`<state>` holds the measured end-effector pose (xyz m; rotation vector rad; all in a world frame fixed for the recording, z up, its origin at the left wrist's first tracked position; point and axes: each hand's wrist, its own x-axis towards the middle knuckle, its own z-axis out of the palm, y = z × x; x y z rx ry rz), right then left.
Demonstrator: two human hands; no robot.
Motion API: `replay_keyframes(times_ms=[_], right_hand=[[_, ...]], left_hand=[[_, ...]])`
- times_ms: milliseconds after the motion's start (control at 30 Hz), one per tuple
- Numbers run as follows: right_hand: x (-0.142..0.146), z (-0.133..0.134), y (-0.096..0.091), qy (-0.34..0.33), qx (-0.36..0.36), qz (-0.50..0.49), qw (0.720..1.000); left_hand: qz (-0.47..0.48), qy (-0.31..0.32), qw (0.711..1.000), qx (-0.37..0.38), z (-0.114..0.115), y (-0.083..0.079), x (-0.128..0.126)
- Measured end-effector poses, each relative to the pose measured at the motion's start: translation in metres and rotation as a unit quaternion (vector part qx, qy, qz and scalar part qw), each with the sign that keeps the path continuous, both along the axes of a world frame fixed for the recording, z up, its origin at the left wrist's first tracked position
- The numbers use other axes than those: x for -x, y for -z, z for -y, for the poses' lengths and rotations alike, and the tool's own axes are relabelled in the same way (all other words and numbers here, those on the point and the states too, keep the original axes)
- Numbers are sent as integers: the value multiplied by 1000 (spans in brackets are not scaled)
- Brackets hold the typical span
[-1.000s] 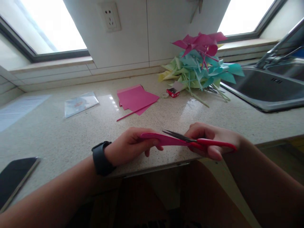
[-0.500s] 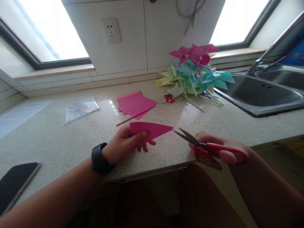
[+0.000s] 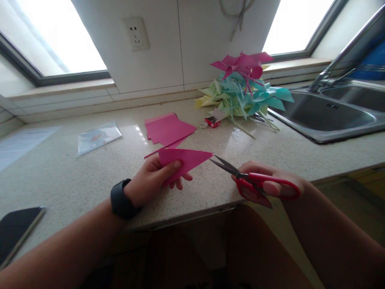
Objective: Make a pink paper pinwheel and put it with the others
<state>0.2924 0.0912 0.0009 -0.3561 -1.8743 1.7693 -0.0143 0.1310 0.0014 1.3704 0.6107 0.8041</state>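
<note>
My left hand (image 3: 158, 173), below a black wrist band, pinches a folded pink paper triangle (image 3: 189, 161) between thumb and fingers. The triangle's narrow tip points right. In my right hand (image 3: 267, 176) is a pair of scissors (image 3: 230, 166) with red handles; thumb and fingers are in the loops. Their blades are slightly parted, with the points right at the paper's tip; whether they touch it I cannot tell. Behind my left hand lie several pink paper sheets (image 3: 171, 127) and a thin pink stick (image 3: 152, 153).
Paper pinwheels (image 3: 243, 86) in pink, blue, green and yellow are heaped at the back, near a sink (image 3: 325, 136). A small red box (image 3: 213, 122) and a tape ring (image 3: 203, 125) sit beside them. Leftward are a clear packet (image 3: 100, 138), a printed sheet (image 3: 25, 142) and a phone (image 3: 18, 230).
The scissors have come closer to the tip of the paper, moving left. The whole view has shifted slightly; my left hand keeps the same hold on the triangle.
</note>
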Motion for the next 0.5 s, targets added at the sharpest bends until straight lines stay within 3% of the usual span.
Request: replay_keyframes(times_ms=[500], right_hand=[[0,0,1,6,6,17,1000]], left_hand=[[-10,-2,1000,-4,0,0,-1]])
